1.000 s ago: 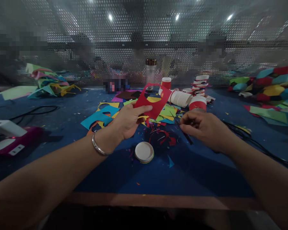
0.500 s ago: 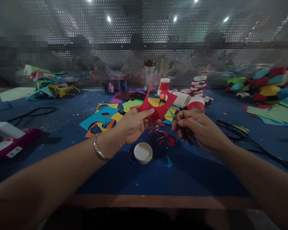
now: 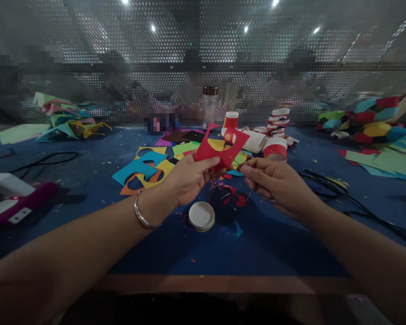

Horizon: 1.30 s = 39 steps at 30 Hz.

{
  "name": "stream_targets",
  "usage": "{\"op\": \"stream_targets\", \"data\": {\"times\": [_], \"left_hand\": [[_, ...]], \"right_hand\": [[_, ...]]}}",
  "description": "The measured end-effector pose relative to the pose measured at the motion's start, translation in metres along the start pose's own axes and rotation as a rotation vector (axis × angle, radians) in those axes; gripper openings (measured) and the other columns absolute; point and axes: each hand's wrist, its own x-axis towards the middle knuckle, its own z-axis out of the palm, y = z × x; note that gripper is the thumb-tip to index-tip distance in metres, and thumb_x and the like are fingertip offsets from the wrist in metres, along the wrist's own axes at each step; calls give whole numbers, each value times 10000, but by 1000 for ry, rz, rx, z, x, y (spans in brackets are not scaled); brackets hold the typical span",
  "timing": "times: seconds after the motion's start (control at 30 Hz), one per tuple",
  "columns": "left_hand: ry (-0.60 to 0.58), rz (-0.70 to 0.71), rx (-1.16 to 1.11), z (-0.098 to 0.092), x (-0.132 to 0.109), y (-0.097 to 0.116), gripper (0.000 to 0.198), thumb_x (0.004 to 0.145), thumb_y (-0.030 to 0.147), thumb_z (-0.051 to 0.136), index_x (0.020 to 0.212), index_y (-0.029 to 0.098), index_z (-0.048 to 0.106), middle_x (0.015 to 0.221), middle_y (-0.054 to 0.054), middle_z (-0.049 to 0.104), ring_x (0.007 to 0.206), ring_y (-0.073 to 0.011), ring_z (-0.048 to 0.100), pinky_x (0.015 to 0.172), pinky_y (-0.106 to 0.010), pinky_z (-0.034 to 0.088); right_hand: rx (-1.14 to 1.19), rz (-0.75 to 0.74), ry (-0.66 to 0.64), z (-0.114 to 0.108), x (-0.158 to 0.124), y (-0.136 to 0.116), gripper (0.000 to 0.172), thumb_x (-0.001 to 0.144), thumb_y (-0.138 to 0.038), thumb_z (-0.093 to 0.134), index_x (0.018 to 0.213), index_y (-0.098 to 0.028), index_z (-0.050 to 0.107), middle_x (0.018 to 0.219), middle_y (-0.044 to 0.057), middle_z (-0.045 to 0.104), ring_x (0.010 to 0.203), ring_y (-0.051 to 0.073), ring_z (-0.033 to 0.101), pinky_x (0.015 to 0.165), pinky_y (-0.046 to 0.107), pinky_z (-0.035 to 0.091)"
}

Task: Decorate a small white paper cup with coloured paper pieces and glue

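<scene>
My left hand (image 3: 192,178), a silver bangle on its wrist, pinches a sheet of red paper (image 3: 203,153) between thumb and fingers. A large rounded piece is cut out of its upper side. Just right of the paper, my right hand (image 3: 274,180) is closed around scissors (image 3: 241,165); only a thin bit of them shows at the fingertips, the rest being hidden in the hand. Below the hands lie red paper scraps (image 3: 241,200) and a shallow round white dish or lid (image 3: 202,215). A small blue paper offcut (image 3: 238,229) is beside it.
Cut coloured sheets (image 3: 138,169) lie behind my left hand. Red and white paper cups (image 3: 232,121) and a clear jar (image 3: 209,106) stand farther back. Black cables (image 3: 331,189) run at right; a power strip (image 3: 23,203) sits at left. Paper piles (image 3: 66,117) flank both sides.
My right hand has turned and its fingers have drawn closer together, so the scissors' blade and dark handles are now mostly hidden. The red paper has barely moved.
</scene>
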Motion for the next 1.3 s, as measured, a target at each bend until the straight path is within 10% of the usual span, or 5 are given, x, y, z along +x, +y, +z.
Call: {"op": "stream_targets", "data": {"times": [1.3], "left_hand": [[-76, -140, 34, 5, -10, -2, 145, 878, 19, 635, 824, 107, 737, 891, -87, 767, 714, -142, 691, 719, -302, 595]], "right_hand": [[-32, -55, -42, -4, -1, 0, 521, 664, -526, 885, 575, -191, 497, 461, -69, 500, 345, 10, 325, 341, 186, 155]]}}
